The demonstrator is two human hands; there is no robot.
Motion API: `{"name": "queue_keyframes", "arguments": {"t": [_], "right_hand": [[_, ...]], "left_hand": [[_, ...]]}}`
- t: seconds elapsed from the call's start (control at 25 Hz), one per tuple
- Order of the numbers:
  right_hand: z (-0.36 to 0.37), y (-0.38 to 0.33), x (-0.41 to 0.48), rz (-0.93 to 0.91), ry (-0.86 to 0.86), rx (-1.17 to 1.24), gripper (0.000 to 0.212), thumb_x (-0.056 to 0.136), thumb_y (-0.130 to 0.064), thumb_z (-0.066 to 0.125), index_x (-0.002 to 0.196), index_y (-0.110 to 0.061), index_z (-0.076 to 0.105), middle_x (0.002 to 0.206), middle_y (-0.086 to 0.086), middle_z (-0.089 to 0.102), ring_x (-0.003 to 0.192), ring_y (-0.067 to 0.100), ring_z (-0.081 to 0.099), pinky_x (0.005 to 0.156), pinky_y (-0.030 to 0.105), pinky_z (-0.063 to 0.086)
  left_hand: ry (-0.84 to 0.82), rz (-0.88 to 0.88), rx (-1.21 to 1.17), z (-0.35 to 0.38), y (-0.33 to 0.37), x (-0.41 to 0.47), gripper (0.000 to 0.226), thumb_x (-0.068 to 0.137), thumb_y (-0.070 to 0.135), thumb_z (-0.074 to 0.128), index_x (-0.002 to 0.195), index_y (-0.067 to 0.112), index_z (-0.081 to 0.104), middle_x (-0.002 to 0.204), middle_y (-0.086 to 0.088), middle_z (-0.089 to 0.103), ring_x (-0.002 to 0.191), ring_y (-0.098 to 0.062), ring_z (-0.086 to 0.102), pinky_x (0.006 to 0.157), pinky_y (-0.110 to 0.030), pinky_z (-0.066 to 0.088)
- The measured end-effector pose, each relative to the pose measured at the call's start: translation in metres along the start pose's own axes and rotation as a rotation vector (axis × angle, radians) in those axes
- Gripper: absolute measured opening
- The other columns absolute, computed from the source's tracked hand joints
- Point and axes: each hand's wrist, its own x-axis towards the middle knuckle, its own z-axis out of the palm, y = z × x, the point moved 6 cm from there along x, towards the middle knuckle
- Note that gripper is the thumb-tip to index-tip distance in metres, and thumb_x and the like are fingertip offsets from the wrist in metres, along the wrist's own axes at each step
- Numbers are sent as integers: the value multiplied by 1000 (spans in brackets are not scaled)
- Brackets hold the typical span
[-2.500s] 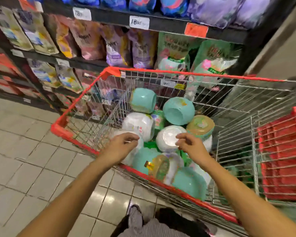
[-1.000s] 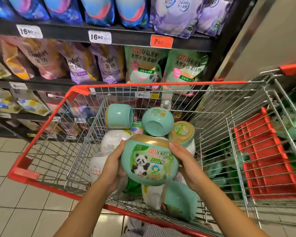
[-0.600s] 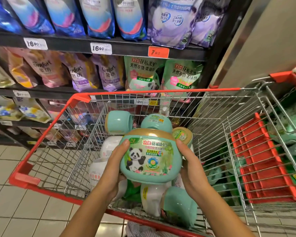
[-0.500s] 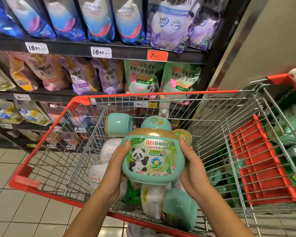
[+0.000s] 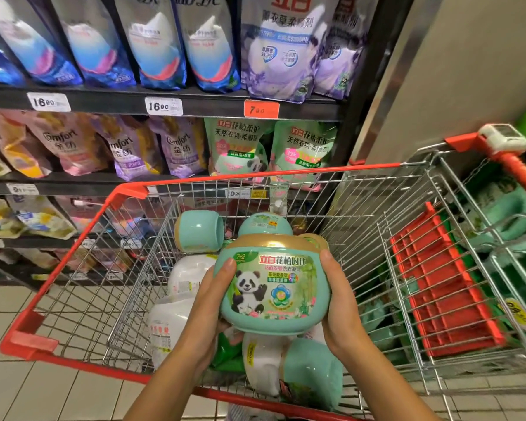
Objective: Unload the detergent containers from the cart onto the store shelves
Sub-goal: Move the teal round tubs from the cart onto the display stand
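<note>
A round mint-green detergent tub [image 5: 274, 287] with a gold lid and a panda label is held upright above the cart, label toward me. My left hand [image 5: 208, 302] grips its left side and my right hand [image 5: 339, 302] its right side. Below them, in the wire cart [image 5: 82, 302] with red rims, lie several more tubs: a mint one on its side [image 5: 199, 230], another mint one [image 5: 264, 224] behind the held tub, white ones [image 5: 170, 317] and a mint-and-white one [image 5: 298, 372] near me.
Black store shelves [image 5: 195, 106] stand right behind the cart, packed with refill pouches and price tags. Green panda pouches [image 5: 240, 147] sit on the middle shelf. A beige pillar [image 5: 468, 71] rises at right. The cart's red child seat [image 5: 444, 284] and red handle [image 5: 516, 168] are at right.
Both hands took a mint tub out of the cart, turned it upright with the label facing me, and raised it slightly. My view tilted up toward the shelves.
</note>
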Motion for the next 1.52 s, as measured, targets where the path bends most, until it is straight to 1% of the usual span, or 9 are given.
{"name": "queue_keyframes", "arguments": {"t": [0.2,0.52,0.68,0.96,1.04,1.08,1.12,1.2,1.52], "right_hand": [[-24,-23,-29,-107,105,-97,65,83,-57,59,122,-5,60,119,27,63,111,43,60,98,62,44],[-103,-46,-165,-329,619,-26,64,80,-59,51,118,-9,64,115,23,66,108,40,63,96,59,48],[-148,-48,-251,-391,846,-3,66,75,-65,51,112,-13,67,111,19,69,106,38,65,95,58,49],[-266,-54,-373,-470,1088,97,66,76,-59,50,110,-5,65,106,19,70,98,34,68,83,44,57],[-310,-61,-401,-470,1122,89,66,77,-57,48,109,0,63,105,24,67,99,38,65,90,52,53],[-331,-65,-413,-462,1139,80,64,78,-56,48,107,-1,63,104,24,66,98,38,64,93,56,51],[-350,-69,-423,-450,1152,70,62,78,-55,47,105,-2,63,104,24,65,97,36,63,94,59,49],[-386,-76,-436,-422,1159,51,65,78,-57,46,109,-3,63,111,24,65,103,32,63,95,61,47],[-532,-120,-415,-411,1150,98,65,80,-57,44,119,-9,63,117,22,64,110,38,62,98,56,48]], "left_hand": [[-120,4,18,26,-3,-8,73,67,64,70,128,27,58,111,-2,73,98,-18,72,64,-25,58],[-607,-106,197,124,-25,-52,75,62,69,69,124,29,61,113,2,73,102,-15,70,69,-26,59],[-843,-188,273,185,-63,-101,79,65,69,64,131,26,56,122,-1,69,112,-21,65,89,-39,54],[-1192,-197,413,320,-147,-186,62,90,55,49,137,14,51,121,-6,68,101,-12,70,59,-7,50],[-1243,-50,413,366,-162,-207,88,89,70,36,140,-1,43,119,-3,62,80,10,67,63,-6,48],[-1256,-30,480,383,-174,-221,109,68,89,40,137,4,50,119,3,61,77,12,67,68,-12,52],[-1223,-91,518,398,-188,-235,108,54,93,50,131,17,59,120,3,67,84,4,70,67,-17,54],[-1167,-245,453,415,-216,-256,76,60,82,58,120,35,65,114,5,72,98,-13,71,63,-19,55],[-1123,-256,446,551,-287,-234,63,67,76,57,115,36,67,112,3,73,103,-17,70,82,-39,53]]}}
